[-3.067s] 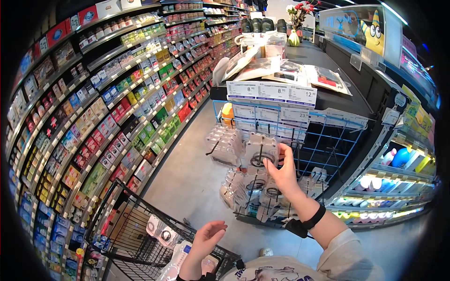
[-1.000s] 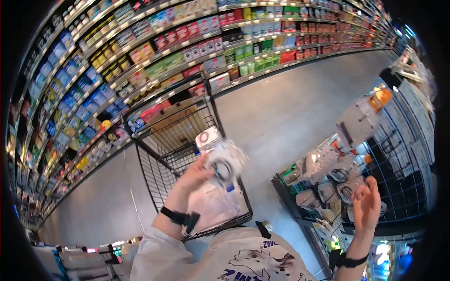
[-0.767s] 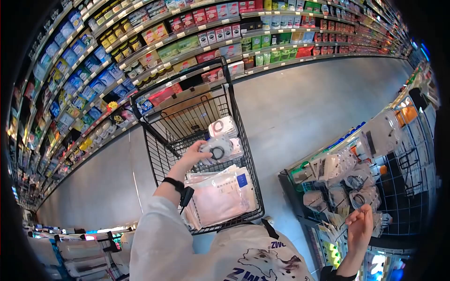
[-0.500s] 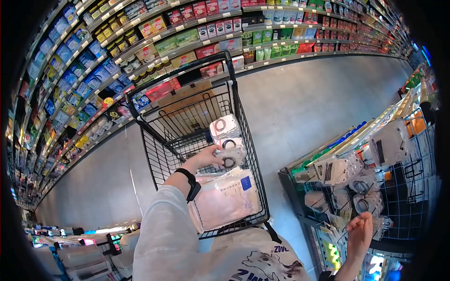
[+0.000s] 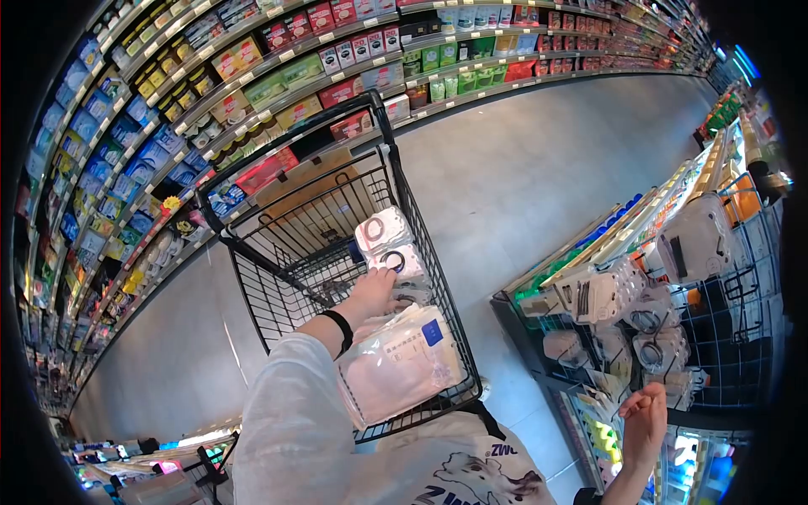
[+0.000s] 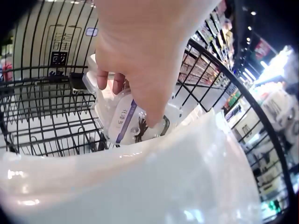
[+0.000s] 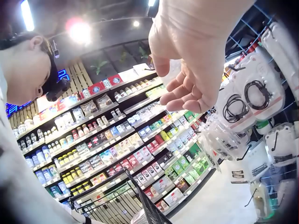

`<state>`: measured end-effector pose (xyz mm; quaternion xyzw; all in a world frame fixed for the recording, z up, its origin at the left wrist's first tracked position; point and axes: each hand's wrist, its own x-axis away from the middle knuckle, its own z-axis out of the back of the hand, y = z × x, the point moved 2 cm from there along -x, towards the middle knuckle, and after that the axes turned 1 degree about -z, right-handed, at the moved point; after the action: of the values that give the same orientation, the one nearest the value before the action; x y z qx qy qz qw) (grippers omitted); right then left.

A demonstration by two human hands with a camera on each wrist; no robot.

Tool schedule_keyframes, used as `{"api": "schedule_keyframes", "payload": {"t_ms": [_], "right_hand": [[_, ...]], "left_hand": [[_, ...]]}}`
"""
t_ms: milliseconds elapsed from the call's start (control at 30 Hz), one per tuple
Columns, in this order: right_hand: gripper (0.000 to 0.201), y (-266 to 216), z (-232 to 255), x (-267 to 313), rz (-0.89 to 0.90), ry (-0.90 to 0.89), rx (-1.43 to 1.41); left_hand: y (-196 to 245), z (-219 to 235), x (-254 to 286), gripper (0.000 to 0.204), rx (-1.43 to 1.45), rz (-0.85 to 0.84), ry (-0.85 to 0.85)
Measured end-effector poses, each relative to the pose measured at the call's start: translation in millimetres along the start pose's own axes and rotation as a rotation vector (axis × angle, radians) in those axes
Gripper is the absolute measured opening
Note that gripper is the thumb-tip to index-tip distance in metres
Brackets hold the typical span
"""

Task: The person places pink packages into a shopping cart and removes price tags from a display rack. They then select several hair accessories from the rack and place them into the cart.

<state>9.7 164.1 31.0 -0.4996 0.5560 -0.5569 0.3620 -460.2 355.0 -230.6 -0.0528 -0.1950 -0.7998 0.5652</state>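
Note:
Inside the black wire shopping cart (image 5: 433, 252), my left hand (image 5: 373, 292) reaches down over several clear plastic packs. In the left wrist view its thumb and curled fingers hold a clear pack with dark loops (image 6: 152, 133) and a purple-edged label. Two similar packs lie just beyond: one with a pink ring (image 5: 372, 229), one with a black ring (image 5: 406, 263). A large pale pink plastic-wrapped package (image 5: 396, 362) lies in the cart close to my wrist. My right hand (image 5: 646, 423) hangs loosely curled, holding nothing, in front of the display rack.
To the right, a blue wire grid rack (image 5: 732, 337) carries hanging packs with dark loops (image 7: 245, 100) on hooks. Long shelves of boxed and jarred goods (image 5: 337, 55) run along the far side. Grey floor (image 5: 539, 160) stretches between cart and shelves.
My right hand has left the hanging pack it touched earlier. My left hand has carried a pack leftward and lowered it into the cart beside the other packs. My view has swung left and down.

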Motion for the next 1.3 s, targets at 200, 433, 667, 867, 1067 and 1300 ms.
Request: {"api": "schedule_keyframes", "payload": {"t_ms": [200,433,667,867,1067,1300], "right_hand": [[0.037,3.1,5.7,3.1,-0.017,-0.022,-0.037],[0.037,3.6,8.1,4.2,-0.030,-0.040,-0.055],[0.024,5.6,20.0,1.9,-0.085,-0.019,-0.096],[0.027,-4.2,31.4,-5.9,-0.122,-0.078,-0.149],[0.029,-25.6,34.5,-34.4,-0.043,-0.064,-0.001],[0.065,-39.4,21.2,-115.6,0.459,0.263,0.335]], "left_hand": [[10.4,10.3,-5.3,0.057,-0.138,0.039,-0.045],[12.0,9.7,-10.1,0.060,-0.290,0.131,-0.083],[14.1,17.6,-10.7,0.079,-0.249,0.174,-0.168],[17.1,69.6,-9.6,0.085,-0.165,0.355,-0.103],[110.8,179.5,-17.9,0.058,0.364,0.054,0.072],[311.9,221.0,-67.2,0.082,0.965,-0.644,0.142]]}}
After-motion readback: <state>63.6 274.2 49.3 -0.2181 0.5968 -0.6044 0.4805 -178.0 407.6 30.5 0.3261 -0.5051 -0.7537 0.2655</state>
